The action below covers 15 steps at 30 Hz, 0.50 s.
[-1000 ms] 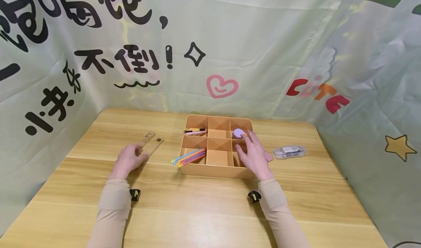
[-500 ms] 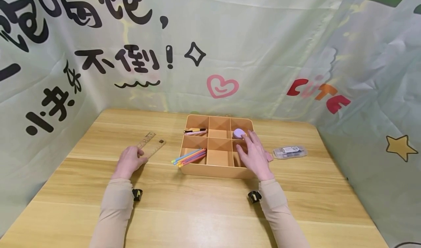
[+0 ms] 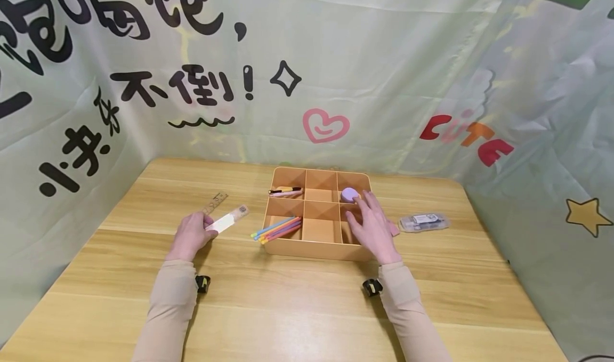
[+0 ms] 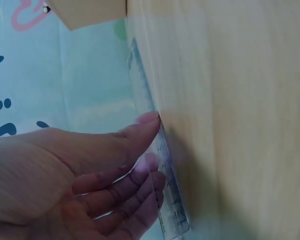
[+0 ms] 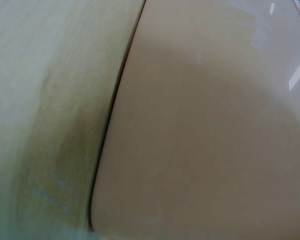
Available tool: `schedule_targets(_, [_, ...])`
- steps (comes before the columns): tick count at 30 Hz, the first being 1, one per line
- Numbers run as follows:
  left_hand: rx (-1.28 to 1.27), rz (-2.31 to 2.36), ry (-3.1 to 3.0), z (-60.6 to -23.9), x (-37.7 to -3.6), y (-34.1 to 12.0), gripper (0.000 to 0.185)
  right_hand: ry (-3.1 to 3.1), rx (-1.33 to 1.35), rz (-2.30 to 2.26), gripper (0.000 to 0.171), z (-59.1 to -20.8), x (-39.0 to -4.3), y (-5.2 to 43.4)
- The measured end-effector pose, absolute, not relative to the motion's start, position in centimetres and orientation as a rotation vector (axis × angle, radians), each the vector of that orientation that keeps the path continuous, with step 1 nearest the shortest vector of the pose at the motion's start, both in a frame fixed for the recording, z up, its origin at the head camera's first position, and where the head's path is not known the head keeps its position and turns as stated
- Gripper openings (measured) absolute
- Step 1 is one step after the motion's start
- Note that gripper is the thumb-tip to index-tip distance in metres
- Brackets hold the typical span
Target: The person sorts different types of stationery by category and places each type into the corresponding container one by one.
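Note:
A clear ruler (image 3: 227, 222) is pinched between the thumb and fingertips of my left hand (image 3: 188, 235), seen close up in the left wrist view. Glare whitens its middle in the head view, and it is tilted up off the table. Beyond that hand a second clear ruler (image 3: 215, 202) lies on the table. My right hand (image 3: 376, 233) rests over the right side of a tan divided organizer box (image 3: 316, 250), fingers spread and fairly straight near a lilac round-topped object (image 3: 349, 194). The right wrist view shows only the box's outer wall (image 5: 200, 130) and the table.
Several colourful pens (image 3: 278, 230) lean out of the box's front left compartment. Thin pens (image 3: 286, 192) lie in the back left one. Right of the box are a clear plastic case with a label (image 3: 424, 222) and a partly hidden pink item (image 3: 394, 228). A printed curtain (image 3: 268, 149) hangs behind.
My left hand has taken hold of the nearer ruler and tilted it up, shifting it slightly right. The right hand stays at the box.

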<state>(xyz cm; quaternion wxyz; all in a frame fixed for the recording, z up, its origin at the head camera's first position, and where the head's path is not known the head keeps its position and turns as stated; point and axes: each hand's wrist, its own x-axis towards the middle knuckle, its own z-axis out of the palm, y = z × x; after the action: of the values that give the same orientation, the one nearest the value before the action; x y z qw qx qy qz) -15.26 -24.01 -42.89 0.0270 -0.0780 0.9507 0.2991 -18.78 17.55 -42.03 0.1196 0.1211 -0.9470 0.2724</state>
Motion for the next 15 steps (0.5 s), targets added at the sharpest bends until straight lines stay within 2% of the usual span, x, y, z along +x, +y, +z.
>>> schedule_targets(7, [-0.176,1.001,2.927,-43.3,-15.36,-24.04,0.037,-2.759,0.354,0.787,0.052,-42.15,-18.77,17.74])
schedule_targets(15, [-0.078,1.14,2.861,-43.1,-15.14,-24.05,0.027,-2.759,0.365,0.78,0.052,-42.17,-18.81,17.75])
